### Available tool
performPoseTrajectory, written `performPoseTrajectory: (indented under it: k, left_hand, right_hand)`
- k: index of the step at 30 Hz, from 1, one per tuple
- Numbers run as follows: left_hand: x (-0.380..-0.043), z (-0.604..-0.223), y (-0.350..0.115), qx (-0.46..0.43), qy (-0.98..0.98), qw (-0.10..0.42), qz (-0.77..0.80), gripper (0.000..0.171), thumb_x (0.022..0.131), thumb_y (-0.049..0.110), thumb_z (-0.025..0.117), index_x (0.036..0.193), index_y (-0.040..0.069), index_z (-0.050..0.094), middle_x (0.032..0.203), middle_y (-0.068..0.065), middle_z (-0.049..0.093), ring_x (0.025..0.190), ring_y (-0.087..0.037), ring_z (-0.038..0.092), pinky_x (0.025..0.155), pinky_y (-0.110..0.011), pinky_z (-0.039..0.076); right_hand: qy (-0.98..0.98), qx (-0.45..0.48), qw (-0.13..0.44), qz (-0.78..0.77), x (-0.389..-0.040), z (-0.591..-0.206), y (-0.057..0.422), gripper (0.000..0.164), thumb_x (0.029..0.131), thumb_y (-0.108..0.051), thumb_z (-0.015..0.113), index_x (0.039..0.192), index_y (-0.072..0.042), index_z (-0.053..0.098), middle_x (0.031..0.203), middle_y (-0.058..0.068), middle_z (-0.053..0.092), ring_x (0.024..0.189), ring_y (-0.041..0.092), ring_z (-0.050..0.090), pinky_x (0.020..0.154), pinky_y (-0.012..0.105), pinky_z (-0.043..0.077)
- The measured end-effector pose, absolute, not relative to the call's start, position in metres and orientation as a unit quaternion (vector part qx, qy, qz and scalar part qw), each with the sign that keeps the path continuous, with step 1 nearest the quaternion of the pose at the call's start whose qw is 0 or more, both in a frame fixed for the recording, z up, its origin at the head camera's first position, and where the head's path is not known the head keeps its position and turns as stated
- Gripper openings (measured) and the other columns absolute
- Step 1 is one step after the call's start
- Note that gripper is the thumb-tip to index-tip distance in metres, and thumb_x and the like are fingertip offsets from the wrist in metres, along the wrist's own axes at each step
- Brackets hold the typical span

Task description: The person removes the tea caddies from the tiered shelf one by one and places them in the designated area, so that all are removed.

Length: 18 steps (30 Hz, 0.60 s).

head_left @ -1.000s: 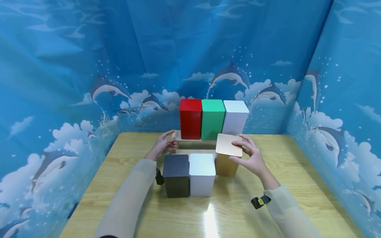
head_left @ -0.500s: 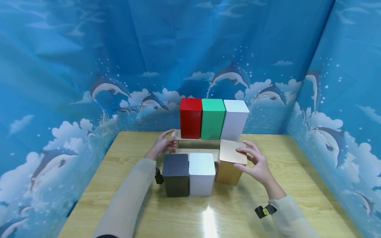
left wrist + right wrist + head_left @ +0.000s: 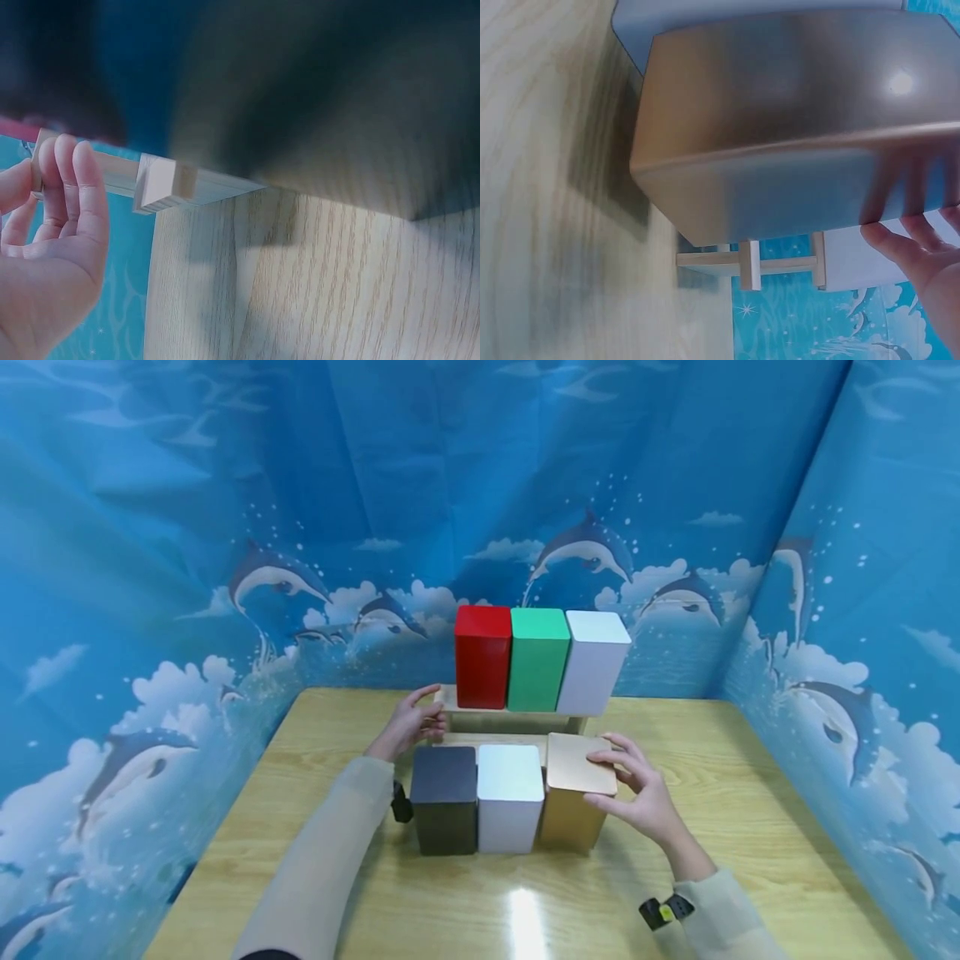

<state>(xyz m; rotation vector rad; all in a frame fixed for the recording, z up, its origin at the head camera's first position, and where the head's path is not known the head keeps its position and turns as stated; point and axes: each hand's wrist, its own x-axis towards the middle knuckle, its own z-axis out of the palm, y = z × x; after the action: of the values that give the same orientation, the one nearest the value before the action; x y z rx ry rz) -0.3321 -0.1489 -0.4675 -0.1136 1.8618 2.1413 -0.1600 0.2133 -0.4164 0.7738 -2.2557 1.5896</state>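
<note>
My right hand holds a gold box at its right side, fingers over the lid's edge and thumb toward the front. In the right wrist view, the gold box fills the middle and my fingertips touch its side. It stands at the right of a silver-white box and a black box; whether its base rests on anything is unclear. My left hand pinches the left end of a wooden rack; the left wrist view shows thumb and fingers around the wood.
On the rack's upper shelf stand a red box, a green box and a white box. A lower wooden slat shows behind the front row. Dolphin-print curtains border the wooden table.
My right hand has brought the gold box forward, away from the rack, then leftward against the silver-white box. My left hand stays at the rack's end.
</note>
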Motion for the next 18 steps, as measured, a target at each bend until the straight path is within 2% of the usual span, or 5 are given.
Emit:
performPoseTrajectory:
  k: [8,15,18]
  left_hand:
    - [-0.332,-0.467,-0.149,-0.04,0.652,0.153,0.742,0.042,0.096,0.019,0.054,0.136,0.027,0.045,0.097,-0.016,0.065,0.098,-0.038,0.06,0.079,-0.04,0.053]
    - [-0.331,-0.466,-0.149,-0.033,0.65,0.155,0.743,0.045,0.096,0.018,0.053,0.139,0.025,0.043,0.087,-0.01,0.066,0.082,-0.026,0.065,0.079,-0.04,0.053]
    - [-0.331,-0.466,-0.149,-0.033,0.651,0.152,0.743,0.044,0.096,0.018,0.054,0.138,0.025,0.043,0.087,-0.01,0.066,0.083,-0.027,0.065,0.079,-0.04,0.054]
  right_hand:
    - [-0.779,0.27,0.128,0.552,-0.157,-0.423,0.213,0.046,0.068,0.015,0.074,0.111,0.011,0.057,0.135,0.031,0.032,0.117,0.012,0.045,0.088,0.023,0.046]
    - [-0.782,0.274,0.113,0.548,-0.157,-0.432,0.215,0.046,0.069,0.012,0.074,0.112,0.009,0.057,0.136,0.032,0.031,0.117,0.009,0.046,0.09,0.024,0.045]
    - [-0.779,0.278,0.107,0.551,-0.157,-0.435,0.214,0.046,0.07,0.012,0.074,0.113,0.009,0.057,0.136,0.034,0.029,0.115,0.008,0.046,0.09,0.025,0.045]
